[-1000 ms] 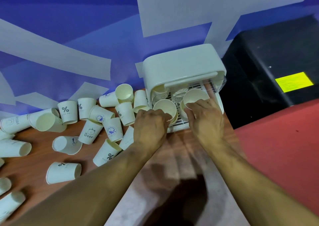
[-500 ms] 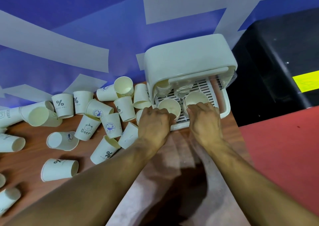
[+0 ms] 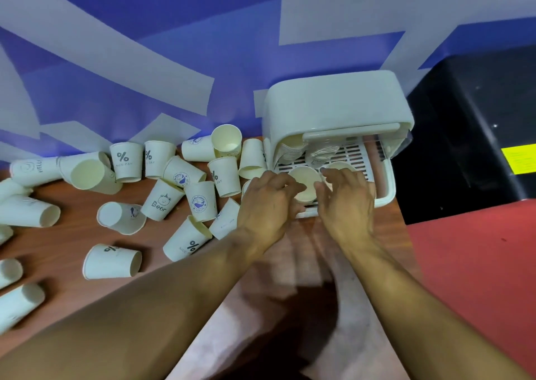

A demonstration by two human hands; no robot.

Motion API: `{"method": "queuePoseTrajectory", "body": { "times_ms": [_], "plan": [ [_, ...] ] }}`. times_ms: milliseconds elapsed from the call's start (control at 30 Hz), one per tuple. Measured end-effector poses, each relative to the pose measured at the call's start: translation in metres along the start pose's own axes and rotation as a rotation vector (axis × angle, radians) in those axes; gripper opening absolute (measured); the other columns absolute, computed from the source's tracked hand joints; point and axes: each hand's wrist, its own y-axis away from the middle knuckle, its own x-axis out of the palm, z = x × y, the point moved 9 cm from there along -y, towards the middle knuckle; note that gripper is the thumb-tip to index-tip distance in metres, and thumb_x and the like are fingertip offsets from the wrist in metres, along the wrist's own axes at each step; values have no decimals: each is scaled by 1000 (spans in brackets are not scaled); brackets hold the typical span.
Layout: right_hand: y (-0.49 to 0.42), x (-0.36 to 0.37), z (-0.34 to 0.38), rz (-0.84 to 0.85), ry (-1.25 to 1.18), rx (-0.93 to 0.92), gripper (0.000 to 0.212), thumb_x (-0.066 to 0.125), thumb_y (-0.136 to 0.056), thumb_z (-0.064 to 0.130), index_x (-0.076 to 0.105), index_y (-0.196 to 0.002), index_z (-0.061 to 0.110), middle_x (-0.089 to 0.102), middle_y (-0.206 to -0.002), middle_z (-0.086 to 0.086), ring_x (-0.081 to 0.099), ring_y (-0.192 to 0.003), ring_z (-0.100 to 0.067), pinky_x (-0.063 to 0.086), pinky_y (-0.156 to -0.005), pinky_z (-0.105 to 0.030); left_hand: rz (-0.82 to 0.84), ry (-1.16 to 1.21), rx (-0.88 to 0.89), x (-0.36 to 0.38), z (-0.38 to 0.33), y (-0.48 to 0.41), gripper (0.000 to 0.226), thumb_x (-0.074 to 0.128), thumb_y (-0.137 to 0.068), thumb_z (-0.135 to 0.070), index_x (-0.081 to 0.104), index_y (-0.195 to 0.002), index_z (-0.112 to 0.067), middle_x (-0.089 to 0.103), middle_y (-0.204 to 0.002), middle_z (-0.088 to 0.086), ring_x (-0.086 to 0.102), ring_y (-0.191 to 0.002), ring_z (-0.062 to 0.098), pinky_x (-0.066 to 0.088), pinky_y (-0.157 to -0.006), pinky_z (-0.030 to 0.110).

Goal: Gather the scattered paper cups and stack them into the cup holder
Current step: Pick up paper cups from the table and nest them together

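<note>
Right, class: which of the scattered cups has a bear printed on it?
The Bear cup, mid-pile: a bear's face with the word Bear. The whale-stamp cup to its right and the percent cup behind carry other prints.

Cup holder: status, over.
Left hand grips cup on holder tray. Right hand over second cup, grip unclear. Many loose cups on table. Nothing blocking.
</note>
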Motion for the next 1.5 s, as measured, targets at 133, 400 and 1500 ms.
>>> {"method": "queuePoseTrajectory", "body": {
  "times_ms": [133, 400, 1500],
  "plan": [
    [11, -31, 48, -117, -77, -117, 28, 62, -81, 26, 69, -104, 13, 67, -98, -6, 58, -91, -32, 43, -78, -41, -140, 32, -24, -37, 13, 19, 26, 70, -85, -37, 72, -107, -23, 67, -104, -4, 56, -95, 22, 46, -79, 36],
    [49, -41, 137, -37, -223, -289, 27, 61, -79, 25, 68, -102, 13, 66, -94, -5, 57, -85, -30, 48, -75, -39, -198, 23, -251, -82, 74, 102, 25, 69, -86, -40, 71, -107, -27, 66, -103, -6, 58, -91, 22, 48, -77, 39],
    [102, 132, 261, 409, 79, -245, 33, 72, -77, 20, 68, -108, 8, 62, -106, -13, 56, -91, -35, 50, -73, -41, -60, 285, -1141, -64, 307, 281, 14, 59, -86, -29, 62, -99, -28, 57, -119, 2, 59, -103, 26, 48, -86, 35]
  ]
}}
